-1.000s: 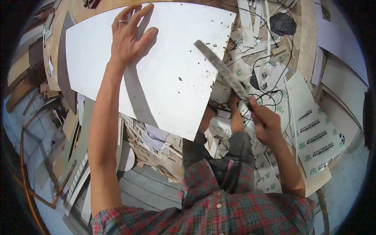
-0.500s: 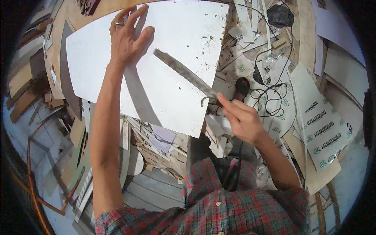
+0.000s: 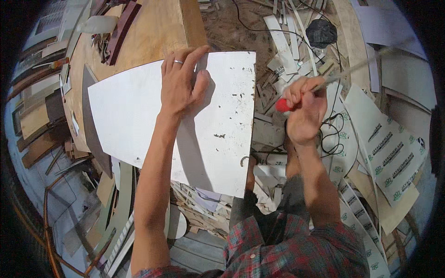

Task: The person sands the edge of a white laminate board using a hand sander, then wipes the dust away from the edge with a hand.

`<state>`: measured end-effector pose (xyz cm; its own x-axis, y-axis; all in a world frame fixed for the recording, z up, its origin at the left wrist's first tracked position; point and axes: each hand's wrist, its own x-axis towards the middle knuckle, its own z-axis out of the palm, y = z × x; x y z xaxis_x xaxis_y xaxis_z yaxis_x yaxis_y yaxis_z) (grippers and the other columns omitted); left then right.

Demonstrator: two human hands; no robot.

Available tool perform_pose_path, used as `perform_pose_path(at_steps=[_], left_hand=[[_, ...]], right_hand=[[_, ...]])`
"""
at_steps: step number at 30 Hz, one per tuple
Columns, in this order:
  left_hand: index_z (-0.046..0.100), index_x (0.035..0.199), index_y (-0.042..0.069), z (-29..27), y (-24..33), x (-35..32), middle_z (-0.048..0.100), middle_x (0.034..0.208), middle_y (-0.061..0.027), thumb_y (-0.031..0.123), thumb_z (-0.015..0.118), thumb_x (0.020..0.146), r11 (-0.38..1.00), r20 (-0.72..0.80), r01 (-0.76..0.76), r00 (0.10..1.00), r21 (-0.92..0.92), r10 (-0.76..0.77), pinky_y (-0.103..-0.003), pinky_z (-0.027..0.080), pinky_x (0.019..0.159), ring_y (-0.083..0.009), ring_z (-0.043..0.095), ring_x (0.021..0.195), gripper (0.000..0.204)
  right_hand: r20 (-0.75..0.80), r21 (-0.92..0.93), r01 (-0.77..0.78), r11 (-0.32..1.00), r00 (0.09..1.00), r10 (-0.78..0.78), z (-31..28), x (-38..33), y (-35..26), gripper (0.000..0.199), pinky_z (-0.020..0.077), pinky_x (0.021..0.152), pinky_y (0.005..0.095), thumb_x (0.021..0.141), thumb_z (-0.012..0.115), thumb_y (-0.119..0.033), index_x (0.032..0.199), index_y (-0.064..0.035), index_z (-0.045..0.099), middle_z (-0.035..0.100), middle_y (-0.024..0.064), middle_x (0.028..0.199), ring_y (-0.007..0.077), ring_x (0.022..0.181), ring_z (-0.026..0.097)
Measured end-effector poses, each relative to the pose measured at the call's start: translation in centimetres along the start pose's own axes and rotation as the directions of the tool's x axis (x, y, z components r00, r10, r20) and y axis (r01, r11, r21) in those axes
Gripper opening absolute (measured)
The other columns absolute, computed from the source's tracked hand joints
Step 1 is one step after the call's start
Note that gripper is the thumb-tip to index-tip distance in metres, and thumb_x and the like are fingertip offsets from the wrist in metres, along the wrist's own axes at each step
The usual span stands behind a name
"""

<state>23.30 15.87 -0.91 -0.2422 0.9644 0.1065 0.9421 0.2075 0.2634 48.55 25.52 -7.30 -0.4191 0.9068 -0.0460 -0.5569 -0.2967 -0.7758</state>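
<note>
A white panel (image 3: pixel 134 109) with one curved side lies over a wooden surface, its right edge chipped and dotted with dark specks. My left hand (image 3: pixel 183 88) rests on it at the far edge, fingertips bent over that edge and thumb spread on the white face. Off to the right of the panel, my right hand (image 3: pixel 306 109) is raised and closed around the red handle of a long flat metal file (image 3: pixel 345 72). The blade points to the upper right, blurred toward its tip, and touches nothing I can see.
Beyond the panel is a plywood surface (image 3: pixel 155 28) with a dark red strip (image 3: pixel 124 32). Offcuts cover the floor, with a black cable (image 3: pixel 340 148), a black bag (image 3: pixel 321 33) and printed film-covered sheets (image 3: pixel 394 139) at right. More boards (image 3: pixel 39 113) are stacked at left.
My right hand has swung the file off the panel, outward to the right, and its blade now points away. The panel and left hand appear lower in view; the left hand stays at the far edge.
</note>
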Motion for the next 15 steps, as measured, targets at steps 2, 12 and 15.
perform_pose_path(at_steps=[2, 12, 15], left_hand=[[0.062, 0.133, 0.011, -0.1, 0.3, 0.1, 0.06, 0.123, -0.0152, 0.017, 0.055, 0.082, 1.0, -0.005, 0.016, 1.0, -0.007, -0.016, -0.047, 0.034, 0.109, -0.0344, 0.052, 0.117, 0.052], [0.057, 0.136, 0.012, -0.5, 0.3, -0.1, 0.057, 0.125, -0.0163, 0.022, 0.058, 0.085, 1.0, 0.004, -0.002, 1.0, -0.015, 0.002, -0.05, 0.033, 0.11, -0.0368, 0.048, 0.12, 0.052], [0.056, 0.137, 0.012, -0.8, 0.4, -0.1, 0.057, 0.128, -0.0158, 0.021, 0.057, 0.086, 1.0, 0.029, 0.006, 1.0, -0.009, -0.006, -0.051, 0.031, 0.112, -0.0365, 0.047, 0.123, 0.052]], right_hand=[[0.0, 0.124, 0.054, 0.991, 0.999, -0.054, 2.6, 0.7, 0.2, 0.02, 0.0363, 0.056, 0.028, 0.104, 0.055, -0.022, 0.093, -0.007, 0.046, 0.045, -0.0003, 0.07, 0.0091, 0.06, 0.037], [-0.041, -0.583, 0.103, 0.806, 0.987, -0.156, 8.5, 2.6, 0.6, 0.045, 0.0261, 0.046, 0.0279, 0.101, 0.059, -0.016, 0.063, -0.0097, 0.036, 0.039, -0.0046, 0.051, 0.0044, 0.049, 0.034], [0.029, -0.555, 0.152, 0.818, 0.986, -0.164, 8.8, 4.1, 0.6, 0.044, 0.0248, 0.047, 0.0281, 0.101, 0.059, -0.016, 0.064, -0.0092, 0.036, 0.039, -0.0055, 0.052, 0.004, 0.05, 0.032]])
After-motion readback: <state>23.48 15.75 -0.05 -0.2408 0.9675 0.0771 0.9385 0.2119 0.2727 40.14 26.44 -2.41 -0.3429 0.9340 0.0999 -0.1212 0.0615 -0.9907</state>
